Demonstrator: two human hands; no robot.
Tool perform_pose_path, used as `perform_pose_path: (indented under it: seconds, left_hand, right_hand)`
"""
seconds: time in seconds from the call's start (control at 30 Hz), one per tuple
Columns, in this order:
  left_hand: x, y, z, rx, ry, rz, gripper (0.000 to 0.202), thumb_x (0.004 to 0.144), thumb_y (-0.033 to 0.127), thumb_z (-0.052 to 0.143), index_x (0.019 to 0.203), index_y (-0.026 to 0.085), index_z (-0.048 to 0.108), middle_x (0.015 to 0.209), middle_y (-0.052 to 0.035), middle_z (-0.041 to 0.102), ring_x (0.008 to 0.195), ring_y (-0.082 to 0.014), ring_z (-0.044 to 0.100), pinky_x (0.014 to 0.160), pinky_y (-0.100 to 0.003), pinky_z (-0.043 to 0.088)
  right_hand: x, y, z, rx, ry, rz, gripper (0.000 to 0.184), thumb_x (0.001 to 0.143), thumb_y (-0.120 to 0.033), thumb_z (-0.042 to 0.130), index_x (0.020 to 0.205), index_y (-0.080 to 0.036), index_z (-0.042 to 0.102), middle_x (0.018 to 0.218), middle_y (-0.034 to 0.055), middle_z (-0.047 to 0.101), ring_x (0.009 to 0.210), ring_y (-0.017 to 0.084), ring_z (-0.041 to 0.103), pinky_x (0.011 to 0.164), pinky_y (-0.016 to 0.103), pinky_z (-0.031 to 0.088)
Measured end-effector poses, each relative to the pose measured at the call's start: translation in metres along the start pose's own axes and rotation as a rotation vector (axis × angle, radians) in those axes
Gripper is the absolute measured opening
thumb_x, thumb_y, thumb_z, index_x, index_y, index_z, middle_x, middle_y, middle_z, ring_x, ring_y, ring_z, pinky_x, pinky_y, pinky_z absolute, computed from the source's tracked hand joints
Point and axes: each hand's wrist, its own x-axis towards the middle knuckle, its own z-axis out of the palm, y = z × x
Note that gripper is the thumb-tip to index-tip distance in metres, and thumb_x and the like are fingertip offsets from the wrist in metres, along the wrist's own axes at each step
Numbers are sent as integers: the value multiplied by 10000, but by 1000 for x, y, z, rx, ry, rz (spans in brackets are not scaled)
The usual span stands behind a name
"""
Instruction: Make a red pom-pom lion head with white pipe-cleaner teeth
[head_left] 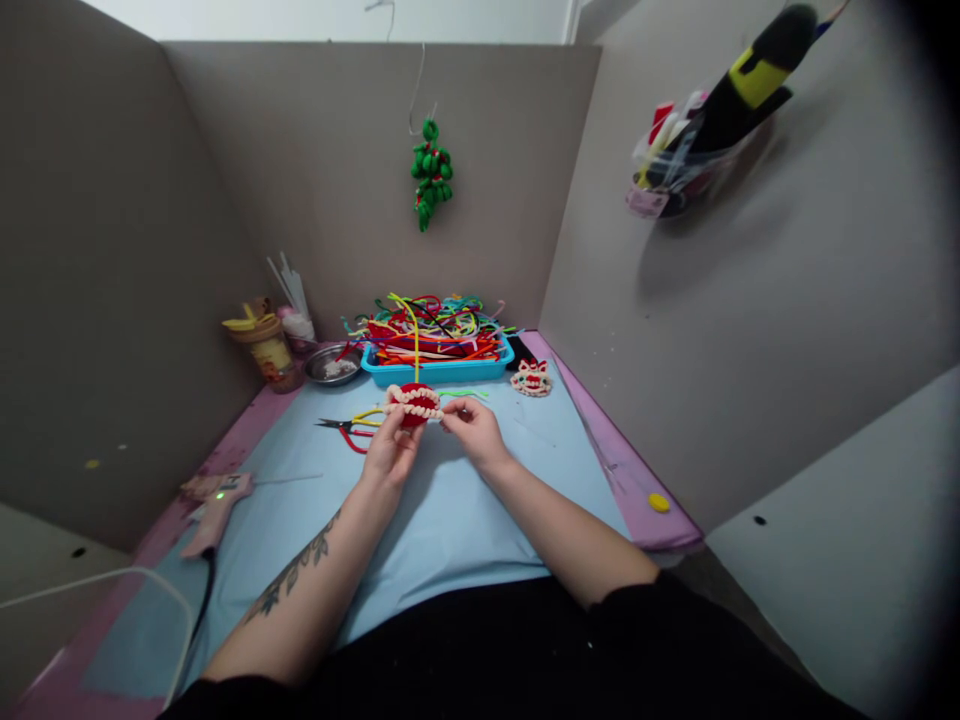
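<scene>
My left hand (pixel 391 450) is closed on a red round piece (pixel 415 404) edged with twisted cream strips, which looks made of pipe cleaners. A yellow stem stands up behind it. With its fingertips pinched together, my right hand (pixel 472 428) is at the right end of the lower cream strip (pixel 420 411). Just left of the piece, scissors (pixel 349 427) with yellow and red handles lie on the blue cloth, blades pointing left. A finished-looking red and cream face-shaped ornament (pixel 531 378) rests farther right. Behind the piece is a light green strip (pixel 465 393).
A blue basket (pixel 435 373) heaped with coloured pipe cleaners stands at the back. Left of it are a metal bowl (pixel 332 366) and a brown cup (pixel 271 352). A pink glue gun (pixel 217 510) with a cord lies at left. A holder (pixel 679 170) hangs on the right wall.
</scene>
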Motion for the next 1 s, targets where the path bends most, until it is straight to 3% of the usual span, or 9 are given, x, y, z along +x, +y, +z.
perform_pose_path:
  seconds: [0.23, 0.43, 0.7, 0.87, 1.0]
  left_hand:
    - [-4, 3, 3, -27, -30, -32, 442, 831, 45, 555, 1229, 236, 551, 995, -15, 711, 834, -113, 682, 802, -233, 550]
    - [-7, 3, 5, -38, -43, -55, 432, 859, 44, 505, 1242, 240, 544, 998, -7, 709, 848, -107, 679, 798, -229, 552]
    - [-7, -1, 1, -15, -97, -71, 462, 855, 53, 517, 1265, 266, 519, 981, 4, 709, 840, -104, 674, 769, -216, 546]
    - [-10, -7, 0, 19, -162, -39, 463, 790, 91, 622, 1210, 268, 542, 1055, -6, 686, 939, -139, 654, 818, -261, 532]
    - [-14, -14, -1, 99, -188, 18, 364, 740, 169, 706, 1079, 242, 596, 1018, -5, 682, 887, -122, 647, 745, -214, 516]
  right_hand:
    - [0, 2, 0, 99, -28, 31, 218, 632, -310, 764, 794, -181, 697, 703, 3, 674, 645, 137, 599, 678, 287, 477]
    - [0, -1, 2, 157, -10, 67, 222, 588, -281, 785, 731, -181, 648, 656, -17, 649, 609, 123, 577, 640, 273, 466]
    - [0, -8, 0, 386, -86, 290, 282, 525, -193, 788, 673, -179, 549, 642, -56, 607, 587, 103, 581, 599, 243, 460]
    - [5, -1, -5, 531, -135, 412, 338, 546, -103, 735, 821, -202, 564, 766, -40, 665, 696, 127, 625, 591, 222, 459]
    - [9, 6, -6, 615, -211, 451, 389, 595, -108, 691, 944, -224, 562, 860, -28, 690, 750, 135, 640, 640, 240, 486]
